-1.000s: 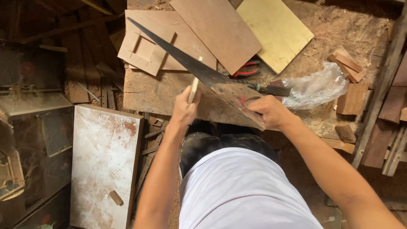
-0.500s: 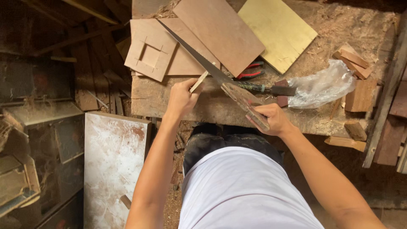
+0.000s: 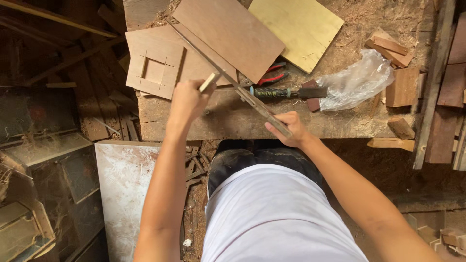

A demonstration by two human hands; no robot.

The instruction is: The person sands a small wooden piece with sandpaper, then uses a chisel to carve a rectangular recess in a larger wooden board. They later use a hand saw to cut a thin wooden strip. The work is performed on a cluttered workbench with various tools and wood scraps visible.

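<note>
- Left hand (image 3: 187,101) pinches the small wood strip (image 3: 209,82); brace it at the desk's (image 3: 233,121) front edge.
- Right hand (image 3: 287,127) grips the handsaw (image 3: 228,77); stroke clear of fingers.

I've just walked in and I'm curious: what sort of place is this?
Most likely a rough woodworking shop: a sawdust-strewn workbench, plywood sheets and wood offcuts, with a handsaw held in the right hand.

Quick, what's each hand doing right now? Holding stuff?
Left hand: closed on a small wooden stick.
Right hand: closed on the handle end of a handsaw.
</note>
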